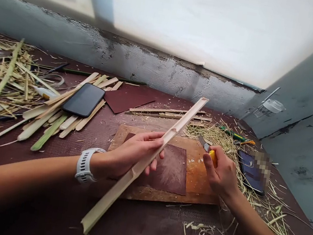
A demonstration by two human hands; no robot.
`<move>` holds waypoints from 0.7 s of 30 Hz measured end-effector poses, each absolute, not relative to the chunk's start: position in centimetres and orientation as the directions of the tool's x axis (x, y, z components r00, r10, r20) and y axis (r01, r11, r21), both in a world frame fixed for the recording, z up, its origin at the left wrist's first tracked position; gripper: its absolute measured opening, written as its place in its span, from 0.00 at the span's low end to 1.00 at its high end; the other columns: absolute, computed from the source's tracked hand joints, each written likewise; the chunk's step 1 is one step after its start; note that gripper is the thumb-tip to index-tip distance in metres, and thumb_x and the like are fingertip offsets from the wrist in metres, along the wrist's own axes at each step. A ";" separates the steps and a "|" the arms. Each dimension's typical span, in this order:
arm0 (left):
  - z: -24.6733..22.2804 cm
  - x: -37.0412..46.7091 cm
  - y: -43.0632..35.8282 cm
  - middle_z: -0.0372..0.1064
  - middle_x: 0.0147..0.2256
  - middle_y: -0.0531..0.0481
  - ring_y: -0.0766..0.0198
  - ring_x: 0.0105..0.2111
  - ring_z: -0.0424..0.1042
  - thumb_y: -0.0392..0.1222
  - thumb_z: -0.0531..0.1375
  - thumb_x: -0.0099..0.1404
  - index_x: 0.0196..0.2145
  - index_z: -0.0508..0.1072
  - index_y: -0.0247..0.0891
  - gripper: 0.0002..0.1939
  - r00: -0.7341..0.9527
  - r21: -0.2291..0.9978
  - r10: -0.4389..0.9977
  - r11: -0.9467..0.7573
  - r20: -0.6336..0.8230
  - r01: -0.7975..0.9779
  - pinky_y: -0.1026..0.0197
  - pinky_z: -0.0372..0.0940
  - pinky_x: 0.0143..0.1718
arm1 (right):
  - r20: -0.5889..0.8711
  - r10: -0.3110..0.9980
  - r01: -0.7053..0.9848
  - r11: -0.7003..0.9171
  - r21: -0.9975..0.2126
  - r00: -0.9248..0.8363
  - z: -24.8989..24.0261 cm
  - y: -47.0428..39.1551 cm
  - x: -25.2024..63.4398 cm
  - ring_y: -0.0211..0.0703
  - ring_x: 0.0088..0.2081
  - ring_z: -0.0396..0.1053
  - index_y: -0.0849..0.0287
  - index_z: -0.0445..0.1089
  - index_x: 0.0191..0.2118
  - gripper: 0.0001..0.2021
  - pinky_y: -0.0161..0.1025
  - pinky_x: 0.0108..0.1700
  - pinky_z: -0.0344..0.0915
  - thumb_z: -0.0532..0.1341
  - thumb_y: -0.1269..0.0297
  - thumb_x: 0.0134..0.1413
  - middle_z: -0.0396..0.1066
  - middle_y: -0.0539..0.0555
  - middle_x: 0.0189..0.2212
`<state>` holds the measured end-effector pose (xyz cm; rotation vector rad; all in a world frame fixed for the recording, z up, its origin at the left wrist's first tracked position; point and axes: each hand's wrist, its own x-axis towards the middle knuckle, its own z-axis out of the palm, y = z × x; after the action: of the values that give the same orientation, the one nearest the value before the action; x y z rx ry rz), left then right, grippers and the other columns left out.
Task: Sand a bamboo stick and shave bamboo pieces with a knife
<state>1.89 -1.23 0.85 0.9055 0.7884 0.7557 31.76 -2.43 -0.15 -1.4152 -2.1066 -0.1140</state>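
A long split bamboo strip [123,185], hollow side up, slants across the middle of the view. My left hand [142,152] is closed around its middle, thumb on top and fingertips showing beyond the far edge. In my right hand [222,170] is a yellow utility knife [213,157], its blade [204,143] out and pointing up to the left. The blade stays apart from the bamboo. Below both hands lies a wooden board [204,183] with a dusty dark red sheet [177,167] on it.
Bamboo slats [46,120] lie at left under a phone [83,99]. Shavings heap at far left [10,72] and right [215,136]. Another phone [250,171] and a green-handled tool [234,135] rest at right. A wall [163,69] bounds the table's back.
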 end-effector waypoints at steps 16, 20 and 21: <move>1.4 1.2 -2.1 0.65 0.28 0.57 0.67 0.18 0.69 0.62 0.55 0.76 0.60 0.67 0.40 0.26 0.650 0.982 0.736 0.115 -0.188 0.152 0.66 0.64 0.17 | 0.604 0.644 0.782 0.621 -0.054 -0.469 -0.8 -3.2 29.9 0.38 0.25 0.70 0.59 0.69 0.41 0.14 0.35 0.30 0.57 0.57 0.52 0.71 0.71 0.49 0.26; 1.3 1.1 -2.4 0.68 0.31 0.55 0.67 0.27 0.68 0.56 0.53 0.79 0.54 0.72 0.42 0.18 0.621 0.926 0.781 -0.187 -0.062 0.328 0.64 0.61 0.28 | 0.542 0.687 0.788 0.612 -0.071 -0.485 -0.8 -3.4 29.6 0.37 0.25 0.71 0.58 0.69 0.40 0.15 0.36 0.29 0.57 0.56 0.52 0.72 0.72 0.49 0.26; 1.3 1.0 -2.4 0.69 0.31 0.55 0.66 0.29 0.67 0.55 0.52 0.79 0.50 0.73 0.42 0.17 0.607 0.887 0.794 -0.260 -0.028 0.381 0.63 0.60 0.30 | 0.533 0.696 0.793 0.605 -0.073 -0.482 -0.8 -3.4 29.6 0.37 0.25 0.72 0.58 0.69 0.39 0.15 0.36 0.29 0.56 0.56 0.52 0.72 0.72 0.48 0.25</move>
<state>1.02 -2.40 1.27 1.8692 0.9441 0.5376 29.62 -3.42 -0.82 -1.1753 -2.3128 -0.2478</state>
